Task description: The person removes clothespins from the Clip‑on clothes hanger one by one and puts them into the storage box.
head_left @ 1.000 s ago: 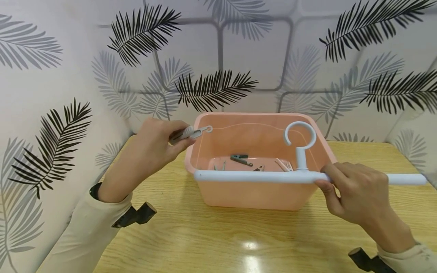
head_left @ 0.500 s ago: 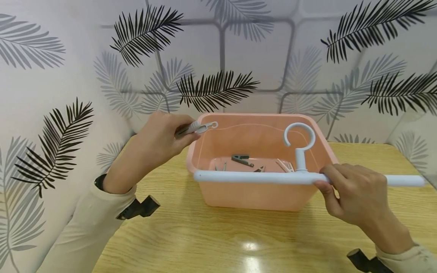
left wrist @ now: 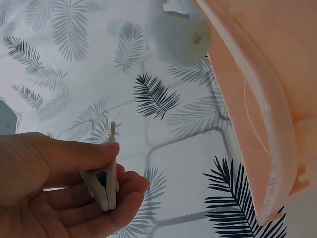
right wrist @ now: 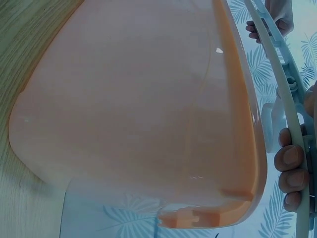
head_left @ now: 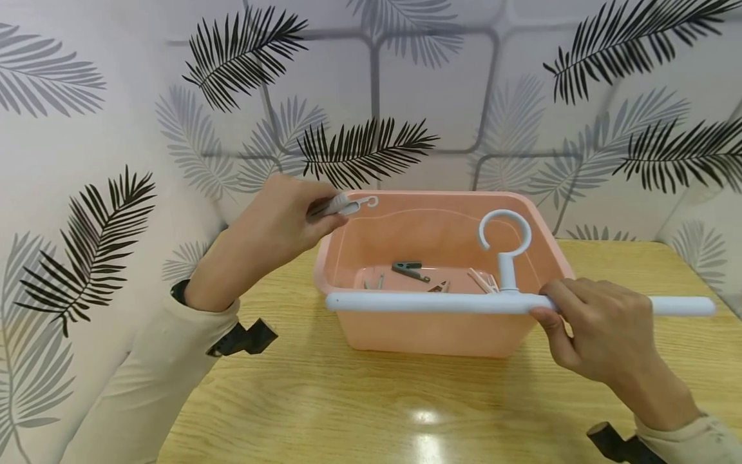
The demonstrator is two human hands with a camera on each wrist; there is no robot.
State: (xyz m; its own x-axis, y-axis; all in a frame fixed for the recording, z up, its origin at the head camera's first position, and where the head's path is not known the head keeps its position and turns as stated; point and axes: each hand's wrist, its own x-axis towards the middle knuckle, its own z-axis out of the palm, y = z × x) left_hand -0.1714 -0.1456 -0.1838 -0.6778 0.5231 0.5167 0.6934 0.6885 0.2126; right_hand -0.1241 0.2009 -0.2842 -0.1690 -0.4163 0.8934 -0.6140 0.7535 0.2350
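Observation:
My left hand (head_left: pixel 272 225) pinches a pale grey clothespin (head_left: pixel 348 206) with a small hook at its end, above the left rim of a pink plastic basin (head_left: pixel 429 328). In the left wrist view, the thumb presses one side of the clothespin (left wrist: pixel 106 186) and curled fingers lie behind it. My right hand (head_left: pixel 605 328) grips a light blue hanger bar (head_left: pixel 429 302), held level across the front of the basin. A round hook (head_left: pixel 505 232) stands up from the bar's middle. The right wrist view shows fingertips (right wrist: pixel 292 168) wrapped round the hanger's edge.
Inside the basin lie a dark green clothespin (head_left: pixel 410 270), a white one (head_left: pixel 482 281) and others partly hidden by the bar. The basin stands on a wooden table (head_left: pixel 324 399) against a leaf-patterned backdrop (head_left: pixel 429 90).
My left hand has moved up and to the right with the clothespin, over the basin's rim. The hanger and my right hand have shifted very slightly left.

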